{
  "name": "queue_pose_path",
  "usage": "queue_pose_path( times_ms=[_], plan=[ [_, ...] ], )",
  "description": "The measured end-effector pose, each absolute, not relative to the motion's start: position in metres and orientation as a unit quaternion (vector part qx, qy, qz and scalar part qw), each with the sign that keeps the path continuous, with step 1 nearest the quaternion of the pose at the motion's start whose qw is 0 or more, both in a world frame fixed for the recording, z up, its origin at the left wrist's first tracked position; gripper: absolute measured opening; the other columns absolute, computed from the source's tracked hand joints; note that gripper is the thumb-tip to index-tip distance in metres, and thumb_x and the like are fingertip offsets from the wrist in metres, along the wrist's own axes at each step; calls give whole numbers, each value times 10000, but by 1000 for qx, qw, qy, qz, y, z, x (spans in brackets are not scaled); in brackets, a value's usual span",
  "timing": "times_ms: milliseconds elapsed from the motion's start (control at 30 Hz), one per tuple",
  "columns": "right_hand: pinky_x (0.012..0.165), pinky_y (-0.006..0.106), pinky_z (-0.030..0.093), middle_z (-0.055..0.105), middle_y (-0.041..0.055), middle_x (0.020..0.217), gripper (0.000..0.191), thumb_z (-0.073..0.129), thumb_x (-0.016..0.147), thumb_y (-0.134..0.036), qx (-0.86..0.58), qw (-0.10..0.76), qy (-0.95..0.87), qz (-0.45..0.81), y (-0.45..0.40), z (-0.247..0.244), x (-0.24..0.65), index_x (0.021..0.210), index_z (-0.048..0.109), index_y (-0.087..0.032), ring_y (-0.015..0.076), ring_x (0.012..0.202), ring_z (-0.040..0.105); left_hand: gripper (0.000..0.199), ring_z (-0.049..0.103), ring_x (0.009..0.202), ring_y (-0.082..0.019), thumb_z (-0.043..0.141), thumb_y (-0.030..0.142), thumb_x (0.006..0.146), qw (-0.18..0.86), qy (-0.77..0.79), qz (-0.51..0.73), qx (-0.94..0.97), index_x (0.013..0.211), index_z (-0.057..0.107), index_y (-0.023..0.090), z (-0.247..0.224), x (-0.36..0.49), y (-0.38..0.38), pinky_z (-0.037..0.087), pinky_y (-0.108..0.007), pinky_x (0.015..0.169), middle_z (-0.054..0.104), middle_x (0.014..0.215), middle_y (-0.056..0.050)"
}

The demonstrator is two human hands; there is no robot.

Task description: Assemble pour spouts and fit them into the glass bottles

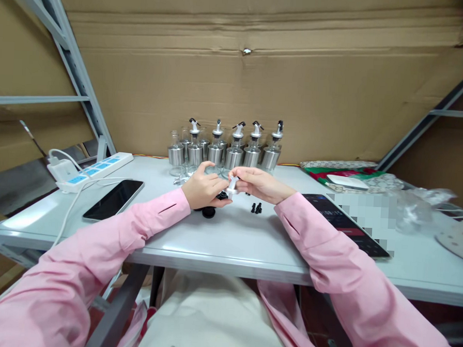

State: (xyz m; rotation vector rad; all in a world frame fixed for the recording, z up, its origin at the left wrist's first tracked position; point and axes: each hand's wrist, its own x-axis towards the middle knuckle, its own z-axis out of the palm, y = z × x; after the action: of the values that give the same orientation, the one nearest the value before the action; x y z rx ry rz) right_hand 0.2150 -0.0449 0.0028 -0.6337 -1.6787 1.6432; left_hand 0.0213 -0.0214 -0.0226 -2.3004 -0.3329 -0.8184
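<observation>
A silver pourer spout point(233, 186) is pinched in the fingers of my right hand point(256, 183) above the table. My left hand point(205, 186) meets it from the other side, with curled fingers around a small black part point(223, 195) just below the spout. Whether the spout and the black part are joined I cannot tell. On the table below my left hand lies a round black piece point(208, 211). Several small black pieces point(256, 208) lie close together under my right hand. Beyond my left hand are loose silvery pieces point(180, 179), partly hidden.
Glass-and-steel bottles point(234, 157) stand in rows at the back, several with pourers. At left are a power strip point(99, 171), a white cable and a phone point(114, 199). A tablet point(347, 225), a plastic bag point(412, 209) and patterned cloth point(344, 171) lie at right.
</observation>
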Motion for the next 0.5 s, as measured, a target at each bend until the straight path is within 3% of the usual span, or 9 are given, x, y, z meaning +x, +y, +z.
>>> queue_pose_path(
  times_ms=[267, 400, 500],
  plan=[
    [526, 228, 320, 366, -107, 426, 363, 663, 715, -489, -294, 350, -709, 536, -44, -2, 212, 792, 523, -163, 58, 430, 326, 378, 585, 587, -144, 409, 501, 867, 297, -165, -272, -900, 854, 563, 156, -25, 20, -18, 321, -403, 885, 656, 632, -3],
    [458, 210, 233, 413, -90, 419, 354, 699, 683, -440, -361, 389, -707, 467, -40, 0, 214, 675, 471, -170, 46, 407, 320, 484, 623, 788, -185, 493, 560, 819, 236, -241, -196, -921, 1050, 551, 139, -28, 20, -16, 304, -380, 877, 697, 853, -55],
    [456, 208, 234, 393, -96, 413, 348, 691, 688, -434, -366, 436, -684, 457, -37, 1, 217, 677, 460, -174, 44, 404, 316, 388, 594, 946, -206, 531, 460, 839, 197, -290, -138, -926, 1092, 558, 167, -31, 21, -16, 292, -370, 865, 677, 1028, -64]
  ],
)
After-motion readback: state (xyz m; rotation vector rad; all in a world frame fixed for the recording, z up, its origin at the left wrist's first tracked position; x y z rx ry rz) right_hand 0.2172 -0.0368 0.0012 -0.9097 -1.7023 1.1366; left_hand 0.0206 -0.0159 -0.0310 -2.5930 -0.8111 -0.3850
